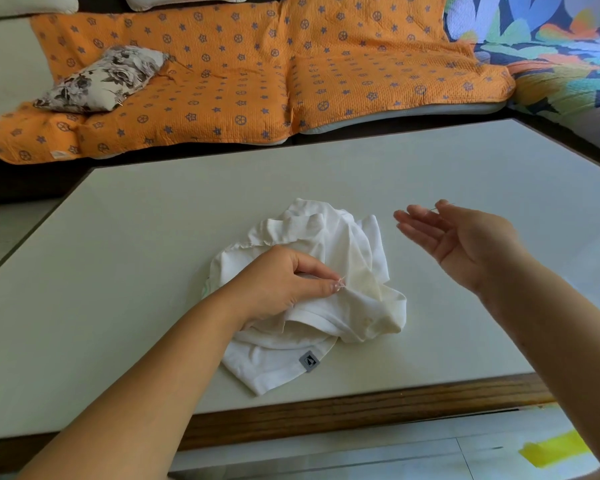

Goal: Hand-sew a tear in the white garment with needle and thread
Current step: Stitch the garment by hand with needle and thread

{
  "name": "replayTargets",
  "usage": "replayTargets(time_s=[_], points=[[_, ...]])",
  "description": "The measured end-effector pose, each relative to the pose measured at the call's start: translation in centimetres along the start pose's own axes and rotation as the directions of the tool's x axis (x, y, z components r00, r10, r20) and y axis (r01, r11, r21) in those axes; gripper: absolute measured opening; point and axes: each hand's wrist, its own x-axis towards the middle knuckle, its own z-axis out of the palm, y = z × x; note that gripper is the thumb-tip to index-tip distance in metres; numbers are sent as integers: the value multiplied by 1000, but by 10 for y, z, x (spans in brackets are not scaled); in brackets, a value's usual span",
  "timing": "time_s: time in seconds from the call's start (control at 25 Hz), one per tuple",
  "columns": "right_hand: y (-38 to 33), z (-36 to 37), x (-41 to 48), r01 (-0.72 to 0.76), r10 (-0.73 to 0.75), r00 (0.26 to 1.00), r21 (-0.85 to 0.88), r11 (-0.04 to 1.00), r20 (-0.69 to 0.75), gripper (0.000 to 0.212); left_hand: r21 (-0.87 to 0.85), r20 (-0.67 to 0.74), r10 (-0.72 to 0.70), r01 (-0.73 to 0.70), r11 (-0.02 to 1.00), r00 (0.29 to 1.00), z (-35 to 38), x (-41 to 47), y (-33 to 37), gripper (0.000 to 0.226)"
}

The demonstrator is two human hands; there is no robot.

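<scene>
Showing a small grey label (309, 361) stitched over its hem, the white garment (343, 237) is lying crumpled in soft folds on the pale, smooth surface (153, 237). The label is carrying a dark emblem, and no writing on it can be read.

The left hand (278, 285) is resting on the middle of the garment, its thumb and forefinger pinching a small ridge of cloth. A short pale loop of thread (342, 281) is poking out right at those fingers (333, 287). The rest of the left hand's fingers are curling over the fabric.

The right hand (465, 244) is hanging in the air to the right of the garment, well apart from it, palm turned up. Its thumb and forefinger are pinching a thin metal needle (442, 206), while the other fingers are stretching out straight and relaxed. The thread between needle and cloth is too fine to trace.

The surface is ending in a wood-grain edge on the near side. Behind it, a quilted orange cover (222, 81) printed with blue stars and circles is draping over a sofa, and a grey floral cushion (101, 79) is lying on it.
</scene>
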Motion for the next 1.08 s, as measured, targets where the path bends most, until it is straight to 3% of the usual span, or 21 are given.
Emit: replayTargets(time_s=[0.08,0.2,0.32,0.44,0.76,0.92,1.08], points=[[-1,-7,8,134,-157,985,-247,960,-73,18,-6,11,2,-2,1000,1000,-1,0,0,8],[-1,-19,20,263,-395,913,-593,761,-102,26,-11,23,-4,4,1000,1000,-2,1,-1,9],[0,-26,23,288,-518,852,-763,578,-71,21,-19,38,-11,12,1000,999,-4,3,-2,9],[1,-33,24,273,-546,837,-837,475,-37,14,-32,48,-17,18,999,999,-4,3,-3,9],[5,-31,16,172,-446,894,-894,414,-34,9,-31,64,-29,31,999,998,-2,2,-3,8],[20,6,-21,230,-182,969,-872,432,165,9,-53,38,-35,37,998,999,2,3,-2,8],[43,30,-60,196,120,953,-869,455,278,12,-74,15,-7,8,997,1000,6,2,-1,8]])
